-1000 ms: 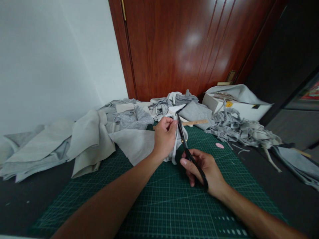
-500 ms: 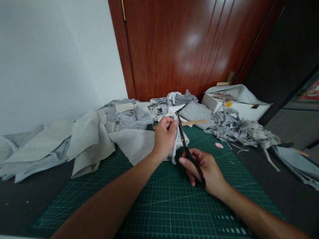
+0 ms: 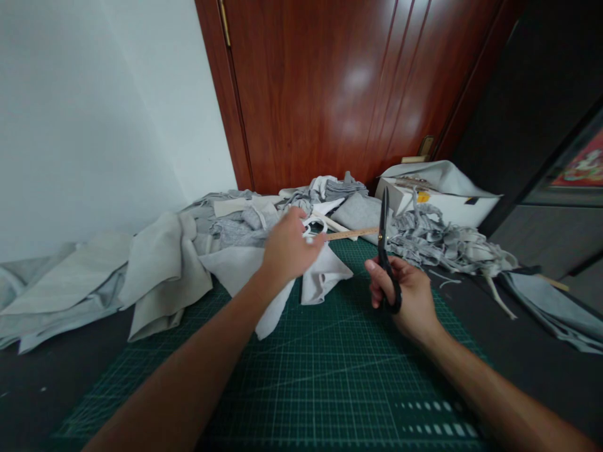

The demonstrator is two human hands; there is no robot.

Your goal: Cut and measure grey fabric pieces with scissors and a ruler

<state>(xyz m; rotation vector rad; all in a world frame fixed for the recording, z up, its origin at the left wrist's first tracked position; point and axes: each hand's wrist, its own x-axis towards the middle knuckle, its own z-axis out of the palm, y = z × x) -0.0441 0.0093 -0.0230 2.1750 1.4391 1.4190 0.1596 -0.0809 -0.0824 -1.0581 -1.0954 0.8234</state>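
Observation:
My right hand (image 3: 407,289) grips the black handles of a pair of scissors (image 3: 384,220), its closed blades pointing up over the green cutting mat (image 3: 330,376). My left hand (image 3: 292,245) has its fingers apart above pale grey fabric pieces (image 3: 323,279) that lie on the mat. Just past its fingertips is a white looped object (image 3: 316,225), partly hidden, whose kind I cannot make out. Behind my hands, a wooden ruler (image 3: 353,233) lies across the mat's far part.
Crumpled grey fabric (image 3: 157,257) is heaped along the white wall at left, with more scraps (image 3: 325,188) before the brown door (image 3: 311,94). A white box (image 3: 456,204) stands at the back right. Tangled fabric strips (image 3: 466,251) lie in front of it.
My left hand has let go of the fabric and moved left, its fingers spreading. The scissors have come away from the fabric to the right and up. The fabric now lies on the mat.

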